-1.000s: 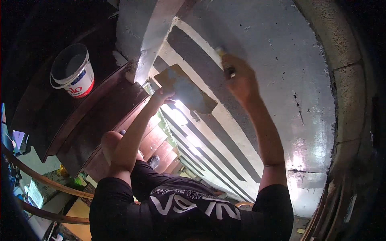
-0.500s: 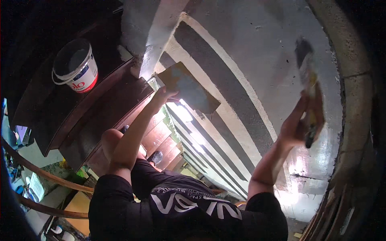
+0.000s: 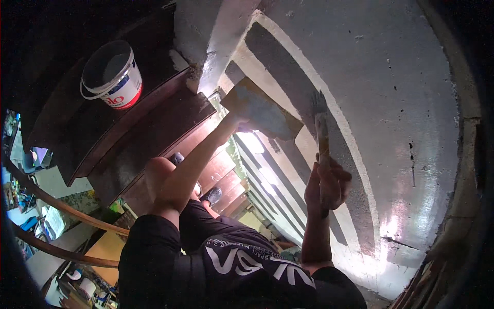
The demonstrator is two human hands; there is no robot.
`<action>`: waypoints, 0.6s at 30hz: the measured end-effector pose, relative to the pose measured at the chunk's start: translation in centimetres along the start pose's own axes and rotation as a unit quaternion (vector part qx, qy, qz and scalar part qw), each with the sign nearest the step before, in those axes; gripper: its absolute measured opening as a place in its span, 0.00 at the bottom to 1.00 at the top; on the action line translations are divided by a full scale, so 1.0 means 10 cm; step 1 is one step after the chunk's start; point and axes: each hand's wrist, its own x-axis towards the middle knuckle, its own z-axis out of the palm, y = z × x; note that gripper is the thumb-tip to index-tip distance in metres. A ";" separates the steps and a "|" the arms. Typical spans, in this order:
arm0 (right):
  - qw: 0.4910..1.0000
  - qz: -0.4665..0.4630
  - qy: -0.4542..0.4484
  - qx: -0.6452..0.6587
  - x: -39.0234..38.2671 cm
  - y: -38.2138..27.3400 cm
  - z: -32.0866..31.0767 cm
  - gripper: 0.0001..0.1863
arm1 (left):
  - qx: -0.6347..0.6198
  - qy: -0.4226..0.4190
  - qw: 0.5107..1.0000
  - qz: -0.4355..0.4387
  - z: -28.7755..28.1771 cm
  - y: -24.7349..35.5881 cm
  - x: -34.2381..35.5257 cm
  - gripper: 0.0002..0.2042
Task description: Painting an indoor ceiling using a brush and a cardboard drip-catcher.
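My right hand (image 3: pixel 329 185) is closed round the handle of a paintbrush (image 3: pixel 322 135). The brush's dark-tipped bristles point up, over the wide dark grey stripe (image 3: pixel 278 59) painted on the wall. Whether they press on the surface cannot be made out. To the left, my left hand (image 3: pixel 234 127) grips the edge of a flat tan board (image 3: pixel 262 110) smeared with grey. The board is tilted in front of the pale and dark bands and hides part of them. A pale curved border (image 3: pixel 347 126) runs along the wide stripe's outer side.
At the upper left, a white paint bucket (image 3: pixel 121 85) with a red band and a handle stands on a dark wooden step (image 3: pixel 149 103). More steps descend beneath my legs. A curved wooden handrail (image 3: pixel 67 216) is at lower left. The grey wall (image 3: pixel 401 103) extends right.
My right hand has brought the paintbrush leftward, from the grey wall to the wide dark stripe. My left hand still holds the board. The whole view has shifted slightly.
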 end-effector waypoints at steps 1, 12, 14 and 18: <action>0.999 0.032 -0.018 -0.018 -0.01 0.01 -0.01 0.08 | 0.000 0.003 1.000 -0.005 0.01 -0.02 -0.02 0.14; 0.990 -0.082 0.005 -0.115 -0.09 0.09 0.16 0.16 | 0.043 0.002 0.999 -0.009 -0.01 -0.12 -0.03 0.16; 0.989 -0.102 0.011 -0.110 -0.04 0.05 0.16 0.15 | 0.036 -0.004 0.999 0.006 0.01 -0.13 -0.02 0.16; 0.995 -0.042 0.008 -0.089 0.05 -0.02 0.19 0.13 | 0.032 0.007 0.999 -0.007 0.07 -0.13 0.03 0.11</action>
